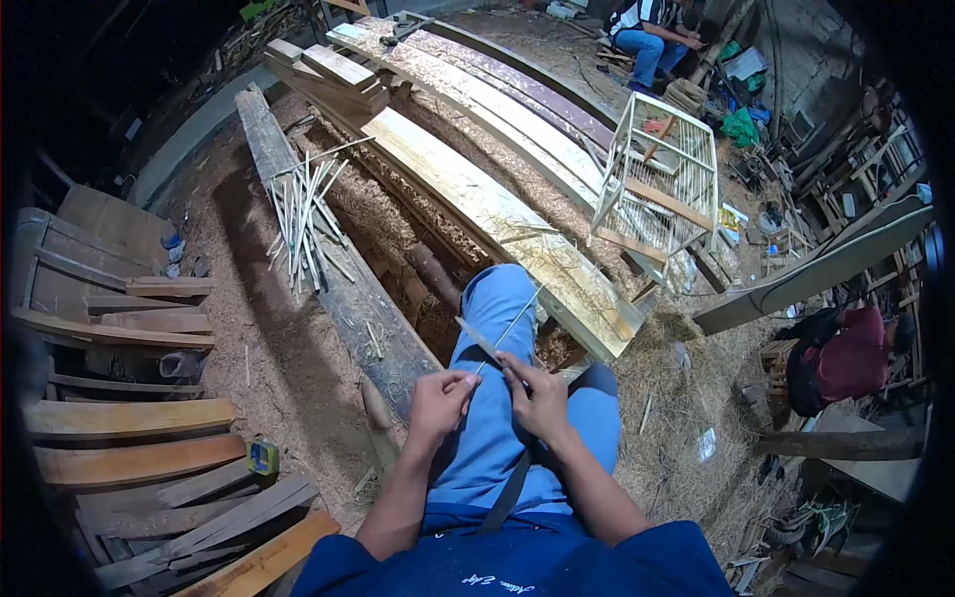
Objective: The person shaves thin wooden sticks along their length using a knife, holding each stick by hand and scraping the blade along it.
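1. Brown boards (149, 418), several of them curved, are lying in rows at far left, with a yellow tape (263, 458) resting beside them.

2. Loose sticks (298, 224) are lying crisscrossed in a heap on a weathered plank (348, 298). Nothing visible is separating finished pieces from untouched ones, so the count of each is impossible to tell.

3. Left hand (440, 403) is pinching a thin stick (519, 318) between thumb and fingertips, holding it slanted above the worker's jeans (487, 423).

4. Knife (475, 335) is crossing that stick close to the fingers. By appearance, this one piece is being worked partway; how much of its surface is trimmed is too small to tell.

5. Right hand (537, 403) is clasping the knife, fingers closing around its near end, neither hand being empty.

6. Pale board (468, 189) is stretching beyond the knees, straw and shavings scattering over it.

7. Slatted frame (668, 204) is standing past the board, already carrying many slats and crosspieces; whether it is lacking any is unclear.

8. One person (652, 40) in jeans is sitting in the background, while another in a red shirt (853, 363) is stooping at far right.
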Demonstrator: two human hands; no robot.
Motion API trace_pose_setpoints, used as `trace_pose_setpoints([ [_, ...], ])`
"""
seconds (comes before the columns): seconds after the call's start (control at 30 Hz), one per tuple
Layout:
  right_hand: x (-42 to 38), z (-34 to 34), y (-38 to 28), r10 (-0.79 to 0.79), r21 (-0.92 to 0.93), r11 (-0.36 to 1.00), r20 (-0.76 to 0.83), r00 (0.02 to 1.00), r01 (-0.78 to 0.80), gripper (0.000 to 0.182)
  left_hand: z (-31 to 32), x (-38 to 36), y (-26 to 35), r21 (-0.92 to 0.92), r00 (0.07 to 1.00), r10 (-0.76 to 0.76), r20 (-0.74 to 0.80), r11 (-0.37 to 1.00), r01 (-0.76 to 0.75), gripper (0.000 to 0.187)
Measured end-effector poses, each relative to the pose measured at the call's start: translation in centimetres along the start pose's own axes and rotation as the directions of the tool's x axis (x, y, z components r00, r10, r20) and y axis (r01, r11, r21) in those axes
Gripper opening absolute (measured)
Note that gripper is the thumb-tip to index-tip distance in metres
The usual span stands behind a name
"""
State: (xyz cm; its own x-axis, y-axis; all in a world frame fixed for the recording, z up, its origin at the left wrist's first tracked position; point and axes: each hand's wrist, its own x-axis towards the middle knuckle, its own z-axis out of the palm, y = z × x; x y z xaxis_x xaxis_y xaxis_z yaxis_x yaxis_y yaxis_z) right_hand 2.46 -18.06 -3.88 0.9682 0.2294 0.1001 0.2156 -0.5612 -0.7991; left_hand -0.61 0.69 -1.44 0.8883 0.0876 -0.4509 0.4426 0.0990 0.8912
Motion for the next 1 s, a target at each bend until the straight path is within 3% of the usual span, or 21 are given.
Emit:
trace_pose_setpoints([
  [0.1,-0.4,0.1,0.2,-0.060,0.060,0.996,-0.046,0.997,0.063,0.031,0.9,1.4,0.5,0.030,1.000,0.003,0.000,1.000,-0.003,0.020],
  [0.3,-0.7,0.0,0.4,-0.023,-0.015,1.000,-0.067,0.998,0.022,0.032,0.4,0.7,-1.0,0.087,0.999,0.012,0.035,0.996,-0.015,0.020],
  [0.77,0.7,0.6,2.8,0.054,-0.020,0.998,-0.206,0.977,-0.060,0.031,-3.6,-6.5,-1.8,0.018,0.989,-0.142,0.040,0.990,0.142,0.021],
  [0.9,-0.1,0.2,0.7,0.015,0.019,1.000,-0.154,0.988,-0.012,0.031,-2.3,-4.8,-1.2,0.032,0.989,-0.146,-0.014,0.989,0.147,0.023],
  [1.0,-0.9,-0.1,-0.5,-0.060,0.006,0.998,-0.053,0.997,0.061,0.030,-0.6,-2.1,-0.6,0.070,0.999,-0.049,0.002,0.996,0.048,0.027],
])
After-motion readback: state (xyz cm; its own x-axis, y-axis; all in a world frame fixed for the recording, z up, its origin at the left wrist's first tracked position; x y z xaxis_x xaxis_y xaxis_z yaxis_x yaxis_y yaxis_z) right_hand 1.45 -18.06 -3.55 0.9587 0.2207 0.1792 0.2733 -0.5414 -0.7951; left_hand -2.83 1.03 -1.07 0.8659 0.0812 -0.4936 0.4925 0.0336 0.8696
